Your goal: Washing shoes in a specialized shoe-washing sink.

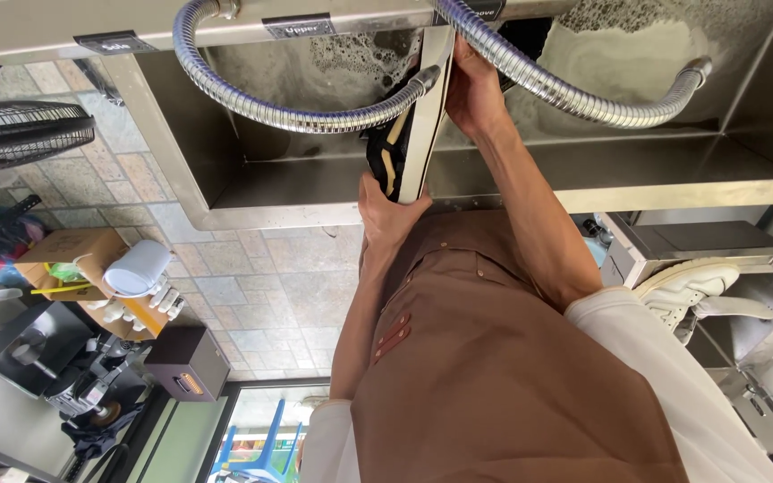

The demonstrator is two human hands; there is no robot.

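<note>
Hands grip clamped on black-tan sneaker, white rubber sole, over steel sink.

Head camera, inverted view, close above sink.

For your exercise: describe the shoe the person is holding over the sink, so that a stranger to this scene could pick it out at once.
Start at the steel sink crossed by two ribbed metal hoses. Between them, the left hand and right hand grip a black shoe by its two ends. Its pale sole and tan trim set it apart from the all-white shoe lying aside, untouched.
</note>
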